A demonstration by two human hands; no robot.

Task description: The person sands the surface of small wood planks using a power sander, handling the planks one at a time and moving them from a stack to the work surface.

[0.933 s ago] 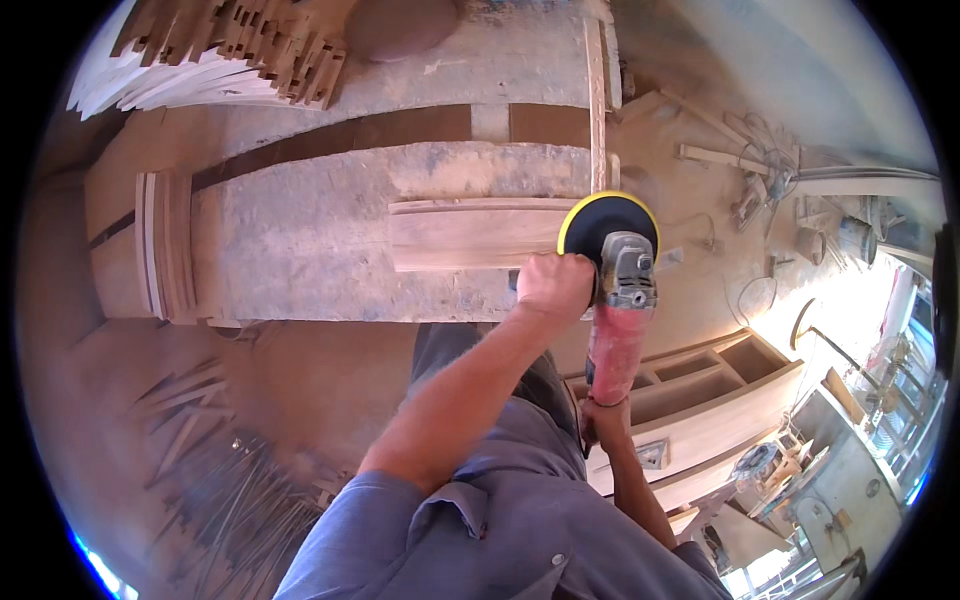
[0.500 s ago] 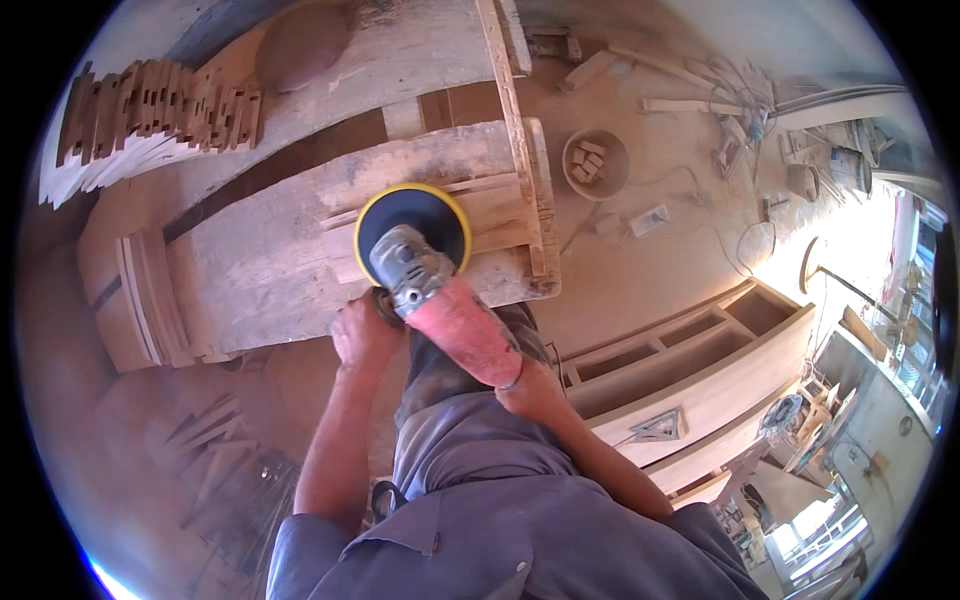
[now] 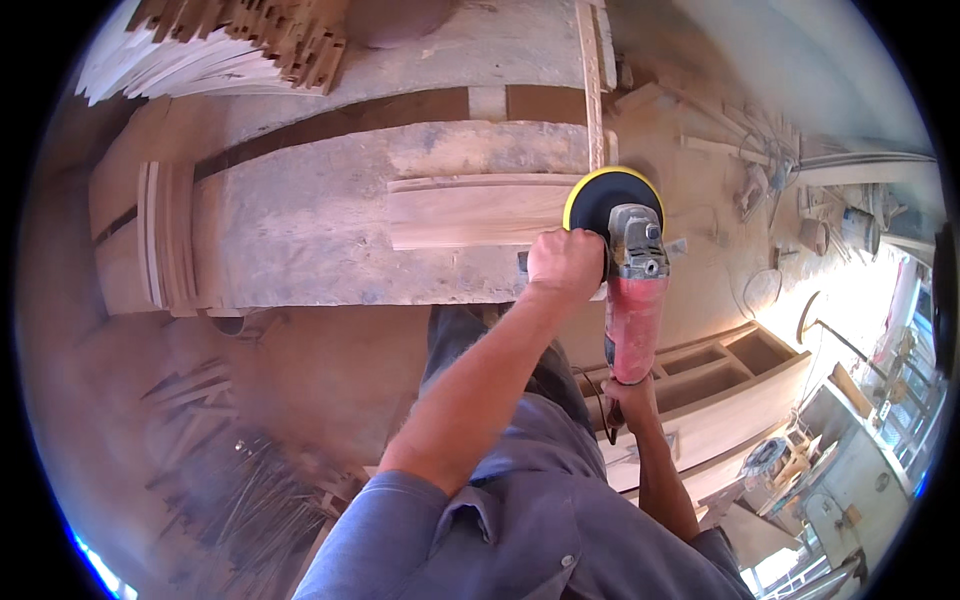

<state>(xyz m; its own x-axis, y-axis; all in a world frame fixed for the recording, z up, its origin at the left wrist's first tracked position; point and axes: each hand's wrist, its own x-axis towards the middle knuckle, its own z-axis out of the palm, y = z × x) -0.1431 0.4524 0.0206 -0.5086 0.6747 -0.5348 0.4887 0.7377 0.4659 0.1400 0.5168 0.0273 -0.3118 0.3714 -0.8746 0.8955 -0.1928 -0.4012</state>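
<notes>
An angle grinder (image 3: 637, 310) with a red body, a grey gear head and a round black sanding disc (image 3: 600, 200) edged in yellow is in both my hands. My left hand (image 3: 567, 265) is closed round its side handle, close to the disc. Lower down, my right hand (image 3: 632, 397) grips the rear end of the red body. The disc is over the right end of a pale wooden board (image 3: 470, 212), which lies flat on the worn workbench (image 3: 300, 250); whether it touches the wood I cannot tell. The disc hides the board's right end.
A wooden strip (image 3: 592, 90) runs across the bench's right end. Thin boards (image 3: 165, 235) stand at its left end, and many slats (image 3: 250, 50) are stacked at the far left. A wooden drawer frame (image 3: 700, 390) is at my right. Scrap sticks (image 3: 260, 520) lie on the floor at lower left.
The grinder and both hands have moved right, from the board's middle to its right end. The grinder's body has turned more upright in the picture. The view has shifted too.
</notes>
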